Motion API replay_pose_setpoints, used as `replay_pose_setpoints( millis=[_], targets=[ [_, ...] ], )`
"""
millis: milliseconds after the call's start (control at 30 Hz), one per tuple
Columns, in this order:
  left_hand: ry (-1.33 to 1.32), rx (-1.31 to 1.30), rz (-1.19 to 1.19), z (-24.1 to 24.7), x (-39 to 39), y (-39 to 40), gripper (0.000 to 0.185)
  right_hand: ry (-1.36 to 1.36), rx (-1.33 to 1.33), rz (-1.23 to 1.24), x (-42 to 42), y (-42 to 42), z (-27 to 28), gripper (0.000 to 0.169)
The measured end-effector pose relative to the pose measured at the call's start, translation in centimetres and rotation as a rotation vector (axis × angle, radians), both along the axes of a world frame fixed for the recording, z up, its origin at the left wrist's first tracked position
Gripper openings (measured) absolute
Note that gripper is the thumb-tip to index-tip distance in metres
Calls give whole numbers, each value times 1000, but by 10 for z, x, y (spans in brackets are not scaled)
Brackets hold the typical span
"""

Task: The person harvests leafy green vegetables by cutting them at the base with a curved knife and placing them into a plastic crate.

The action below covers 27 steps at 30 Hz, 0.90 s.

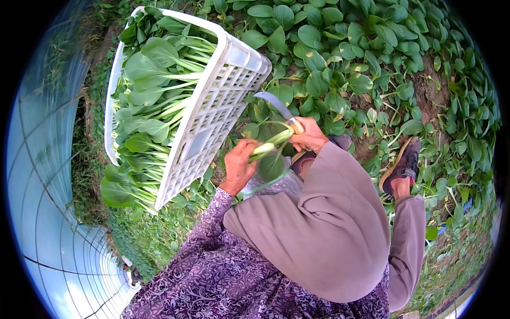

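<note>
My left hand (pixel 240 162) grips a bok choy plant (pixel 281 137) by its pale green stalks, above my bent knee. One round leaf (pixel 272 166) hangs down below the stalks. Close by on the right, my right hand (pixel 308 134) is closed around the wooden handle of a small sickle (pixel 275 103). Its curved blade points up and to the left, towards the crate. The fingers of my right hand are against the far end of the plant; whether they also pinch a stem is hard to tell. A white plastic crate (pixel 235 85) full of cut bok choy (pixel 153 95) stands to the left, tilted in view.
Growing bok choy (pixel 314 36) covers the ground ahead and to the right, some leaves yellowed. Bare soil (pixel 432 93) shows in patches. My shoe (pixel 402 163) stands among the plants. Clear plastic with a green band (pixel 275 182) lies by my knee. A greenhouse film wall (pixel 44 159) runs along the left.
</note>
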<state>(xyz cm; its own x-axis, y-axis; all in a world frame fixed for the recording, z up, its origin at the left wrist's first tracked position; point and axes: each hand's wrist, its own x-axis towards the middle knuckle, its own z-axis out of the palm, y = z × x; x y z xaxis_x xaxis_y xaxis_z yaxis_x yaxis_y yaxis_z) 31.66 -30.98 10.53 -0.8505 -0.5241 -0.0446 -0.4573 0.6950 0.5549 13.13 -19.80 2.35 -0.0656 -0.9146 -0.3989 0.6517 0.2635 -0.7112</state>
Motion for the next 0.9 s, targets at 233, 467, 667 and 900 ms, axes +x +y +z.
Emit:
replay_pose_setpoints(
  millis=[233,467,667,900],
  targets=[
    [-60,-2,-163,11,-46,10,41,12,18,-119,10,7,5,19],
    [-113,33,-353,-4,-71,14,23,724,188,-235,-4,39,27,8],
    [-228,217,-509,0,-84,32,23,779,357,-783,-5,101,-10,4],
    [-277,797,-398,-15,-115,40,27,257,222,-873,-22,105,48,43]
  ],
)
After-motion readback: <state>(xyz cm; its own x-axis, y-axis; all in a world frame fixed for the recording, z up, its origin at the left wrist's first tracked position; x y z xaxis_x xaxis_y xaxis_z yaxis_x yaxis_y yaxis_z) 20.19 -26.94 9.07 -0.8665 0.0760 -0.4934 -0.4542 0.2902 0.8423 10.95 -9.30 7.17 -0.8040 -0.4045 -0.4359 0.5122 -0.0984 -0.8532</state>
